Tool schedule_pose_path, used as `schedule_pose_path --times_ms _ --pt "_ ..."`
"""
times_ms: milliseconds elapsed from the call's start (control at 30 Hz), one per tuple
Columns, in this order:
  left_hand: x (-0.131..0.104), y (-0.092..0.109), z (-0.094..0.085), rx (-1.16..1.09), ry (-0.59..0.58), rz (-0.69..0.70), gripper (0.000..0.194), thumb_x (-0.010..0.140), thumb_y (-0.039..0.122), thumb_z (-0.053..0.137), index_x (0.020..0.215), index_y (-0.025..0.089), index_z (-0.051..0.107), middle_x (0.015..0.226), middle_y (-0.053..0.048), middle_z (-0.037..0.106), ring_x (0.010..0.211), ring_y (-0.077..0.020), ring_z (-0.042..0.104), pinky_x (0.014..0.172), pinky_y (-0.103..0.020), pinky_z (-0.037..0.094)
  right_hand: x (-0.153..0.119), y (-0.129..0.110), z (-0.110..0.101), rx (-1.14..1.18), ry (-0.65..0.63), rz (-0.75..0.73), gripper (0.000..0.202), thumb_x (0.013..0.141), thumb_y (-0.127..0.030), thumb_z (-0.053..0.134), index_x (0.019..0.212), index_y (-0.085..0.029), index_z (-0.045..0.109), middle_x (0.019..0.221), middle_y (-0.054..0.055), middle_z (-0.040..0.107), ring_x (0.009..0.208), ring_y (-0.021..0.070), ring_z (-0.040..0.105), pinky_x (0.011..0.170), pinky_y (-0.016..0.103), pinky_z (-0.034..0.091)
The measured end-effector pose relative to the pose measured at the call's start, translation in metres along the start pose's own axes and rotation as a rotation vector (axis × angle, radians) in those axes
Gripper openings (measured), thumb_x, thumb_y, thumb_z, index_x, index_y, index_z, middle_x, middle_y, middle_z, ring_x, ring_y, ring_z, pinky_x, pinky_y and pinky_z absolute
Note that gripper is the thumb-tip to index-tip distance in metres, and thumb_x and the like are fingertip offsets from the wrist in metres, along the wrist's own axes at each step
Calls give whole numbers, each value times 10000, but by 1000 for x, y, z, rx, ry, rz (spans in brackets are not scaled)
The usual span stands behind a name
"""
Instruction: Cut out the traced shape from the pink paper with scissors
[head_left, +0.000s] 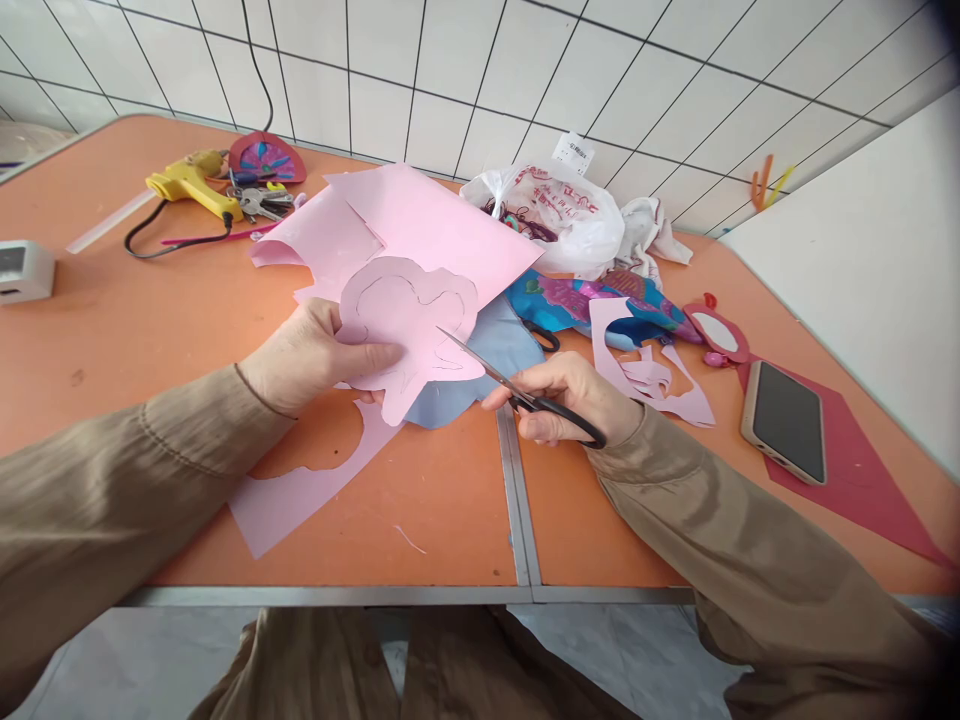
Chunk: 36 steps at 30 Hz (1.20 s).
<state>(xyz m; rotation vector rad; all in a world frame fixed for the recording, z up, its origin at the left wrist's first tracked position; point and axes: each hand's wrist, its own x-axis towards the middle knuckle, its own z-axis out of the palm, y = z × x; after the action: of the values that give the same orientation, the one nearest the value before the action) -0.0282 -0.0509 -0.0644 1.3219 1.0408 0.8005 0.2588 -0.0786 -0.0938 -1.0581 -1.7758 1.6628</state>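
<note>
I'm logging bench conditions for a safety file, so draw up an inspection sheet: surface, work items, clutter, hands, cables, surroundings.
Surface: orange tabletop, crossed by a metal strip toward its near edge.
Work items: pink cutout with a drawn outline; black-handled scissors.
Clutter: yellow glue gun, keys, plastic bag, phone partly over a red sheet.
Hands: left hand pinches the cutout; right hand holds the scissors, tips overlapping the cutout.
Cables: black cord looped beside the glue gun; another cord hangs before the wall. Plug connections cannot be seen.
Surroundings: white tiled wall behind; white panel at right.
</note>
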Motion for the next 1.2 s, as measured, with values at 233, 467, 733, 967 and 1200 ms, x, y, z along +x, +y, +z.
schedule_pose_path --times_ms 233,467,733,967,1200 --pt "1 -1 -1 26 -5 0 117 588 244 804 578 164 720 540 -30 684 516 -204 662 476 -296 576 -5 -13 6 -49 62 61 528 639 -541 886 913 -110 753 515 -57 530 400 66 496 375 187 413" --pt "1 -1 -2 19 -28 10 145 607 241 800 546 154 700 505 -32 661 482 -188 632 455 -284 543 -5 -12 4 -78 44 49 544 685 -576 845 954 -111 760 520 -51 531 404 71 496 376 194 426" --pt "2 -5 -2 -4 -61 24 146 648 262 804 611 147 722 542 -41 682 495 -191 644 461 -289 548 -1 -2 1 -38 24 40 539 620 -546 893 905 -109 759 501 -51 537 365 68 484 339 190 395" --pt "2 -4 -3 -41 -72 -3 140 674 243 799 668 122 729 552 -58 686 487 -201 647 450 -298 532 -8 -20 7 -98 70 89 515 666 -542 873 941 -118 769 552 -40 555 426 73 517 400 195 460" --pt "0 1 -3 -49 -83 13 106 688 172 780 663 95 713 531 -49 676 480 -160 618 452 -260 503 -5 -14 2 -108 9 71 564 664 -582 856 961 -111 770 530 -44 544 408 72 499 388 200 442"
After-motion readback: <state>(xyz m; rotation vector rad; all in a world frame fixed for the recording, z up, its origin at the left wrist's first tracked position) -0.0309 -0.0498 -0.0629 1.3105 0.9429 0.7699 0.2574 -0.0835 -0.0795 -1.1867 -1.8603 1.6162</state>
